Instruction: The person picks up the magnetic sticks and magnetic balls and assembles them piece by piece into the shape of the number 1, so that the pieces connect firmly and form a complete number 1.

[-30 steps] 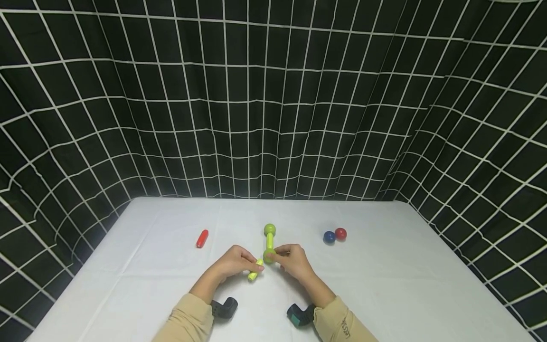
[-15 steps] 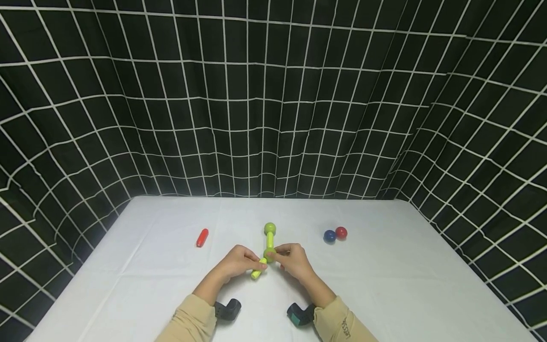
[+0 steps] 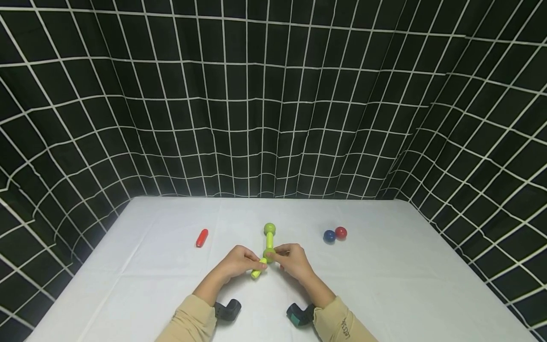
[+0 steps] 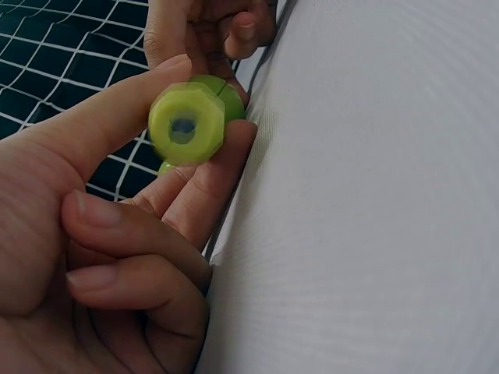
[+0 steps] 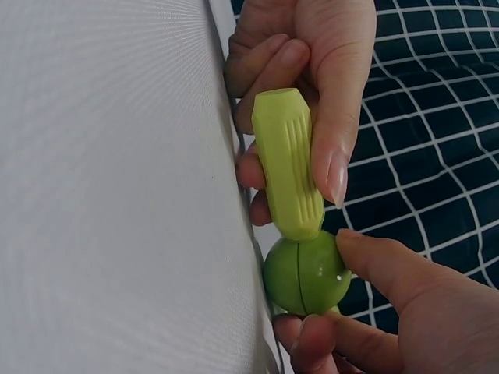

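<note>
The green rod point(image 3: 259, 268) sits low at the table's middle, pinched in the left hand point(image 3: 236, 263). The wrist views show the thumb lying along its ribbed side with the fingers curled under it. Its hollow hexagonal end faces the left wrist camera point(image 4: 185, 125). In the right wrist view the rod point(image 5: 287, 173) touches a green ball point(image 5: 306, 273) end-on.

The right hand point(image 3: 292, 261) grips that ball point(image 3: 269, 256) between thumb and fingers. From the ball a second green rod point(image 3: 269, 242) runs toward 12 o'clock and ends in another green ball point(image 3: 269, 229). Together they form a dumbbell shape lying on the white table point(image 3: 384, 285). The loose rod meets the near ball from about 7 o'clock.

At about 10 o'clock from the hands, well apart, lies a red rod point(image 3: 202, 238). At about 2 o'clock lie a blue ball point(image 3: 329, 236) and a red ball point(image 3: 340, 232), touching each other, the red one on the right.

No container shows on the table; every piece lies on the bare cloth or in the hands. Tan sleeves point(image 3: 188, 320) cover both forearms, each with a black wrist mount point(image 3: 228, 309). A black curtain point(image 3: 273, 95) with a white grid hangs behind and to both sides of the table.
</note>
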A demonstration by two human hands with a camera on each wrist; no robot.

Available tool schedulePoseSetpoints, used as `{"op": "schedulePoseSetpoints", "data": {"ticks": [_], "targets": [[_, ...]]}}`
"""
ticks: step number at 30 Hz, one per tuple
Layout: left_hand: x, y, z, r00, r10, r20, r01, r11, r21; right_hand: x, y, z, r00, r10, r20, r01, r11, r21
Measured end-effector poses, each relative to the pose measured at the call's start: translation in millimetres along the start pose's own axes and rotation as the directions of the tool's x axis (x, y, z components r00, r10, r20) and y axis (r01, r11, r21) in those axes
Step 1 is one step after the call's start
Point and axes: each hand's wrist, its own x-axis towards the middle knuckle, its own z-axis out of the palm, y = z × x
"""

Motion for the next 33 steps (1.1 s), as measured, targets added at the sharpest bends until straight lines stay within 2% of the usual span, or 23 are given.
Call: {"op": "schedulePoseSetpoints", "data": {"ticks": [10, 22, 33], "targets": [[-0.5, 0.4, -0.7, 1.0, 0.013, 0.005, -0.013, 1.0, -0.004, 0, -1, 0, 1.0, 0.004, 0.005, -0.004, 1.0, -0.018], [-3.3, -1.3, -13.1, 0.992, 0.036, 0.121, -0.034, 0.999, -0.022, -1, 0, 1, 1.0, -0.003, -0.006, 0.003, 0.999, -0.046], [-1.7, -5.0, -14.4, 0.986, 0.055, 0.155, -0.05, 0.998, -0.035, -1, 1, 2, 1.0, -0.009, -0.007, 0.009, 0.999, -0.054]]}}
